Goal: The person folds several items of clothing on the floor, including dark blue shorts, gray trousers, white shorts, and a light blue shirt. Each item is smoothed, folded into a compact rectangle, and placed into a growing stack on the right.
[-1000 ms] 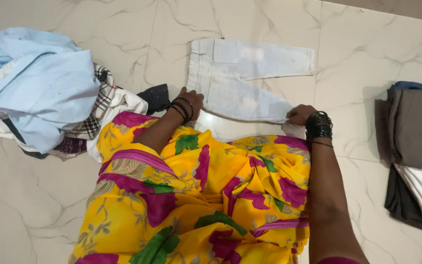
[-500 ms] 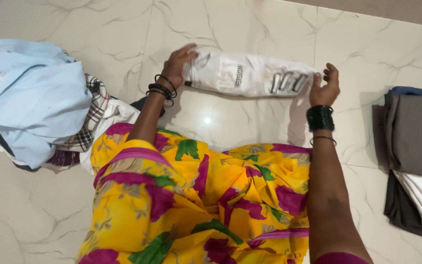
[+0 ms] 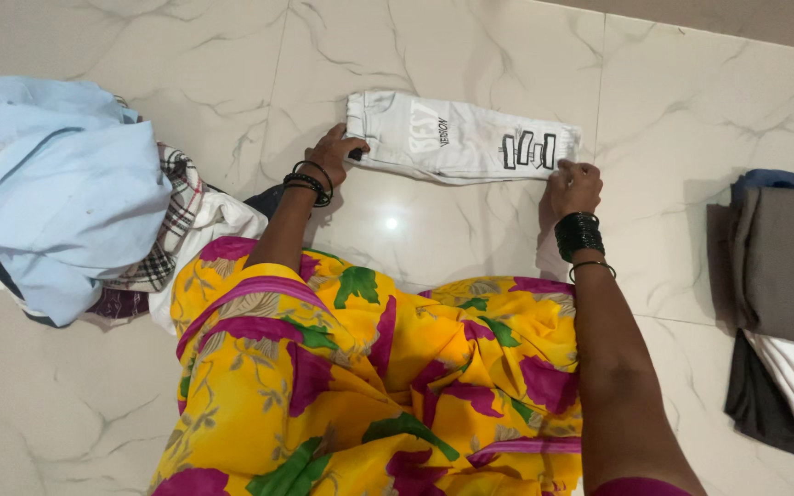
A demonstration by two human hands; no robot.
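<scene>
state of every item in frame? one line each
White jeans: folded lengthwise, flat on floor.
Left hand: gripping waistband end.
Right hand: pressing on hem end.
Left clothes pile: unfolded, heaped.
Right clothes stack: folded, stacked.

A heap of unfolded clothes (image 3: 75,202), pale blue shirt uppermost, lies at nine o'clock; a folded grey-and-white stack (image 3: 788,303) at three, on the marble floor (image 3: 470,46).

White trousers (image 3: 461,140) black print; sari (image 3: 369,367) yellow, magenta-green floral; shirt (image 3: 57,184) pale blue; floor (image 3: 186,55) white marble
</scene>
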